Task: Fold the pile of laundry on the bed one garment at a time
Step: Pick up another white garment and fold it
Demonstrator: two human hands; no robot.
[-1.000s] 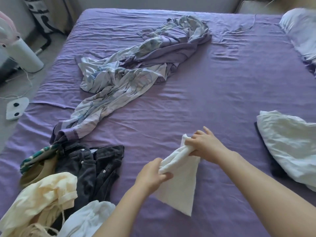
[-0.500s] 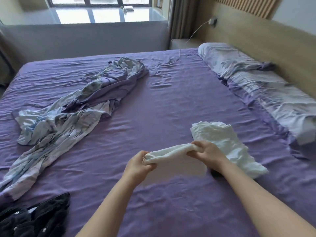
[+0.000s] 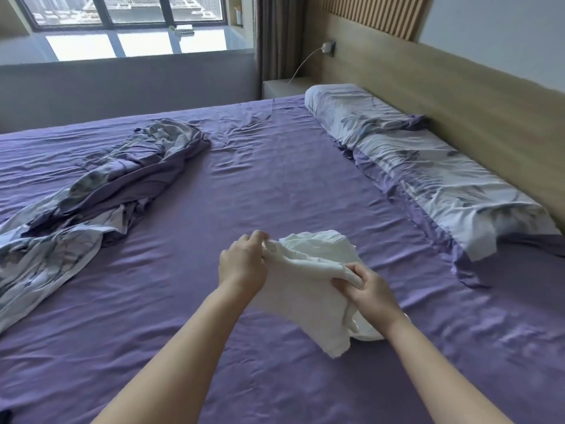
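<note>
Purple sheets cover the bed (image 3: 275, 185), pillows along the headboard. I see the left hand (image 3: 243, 264) and right hand (image 3: 371, 293) each pinching an end of a folded white garment (image 3: 308, 289), held just above another white piece (image 3: 324, 243). If either pinch slackens, I judge the fold could sag open while being set down. What lies beneath that white piece is hidden, and the laundry pile is out of view.

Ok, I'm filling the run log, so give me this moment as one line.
left hand: grips white garment | right hand: grips it too | garment: above white pile on purple bed
</note>
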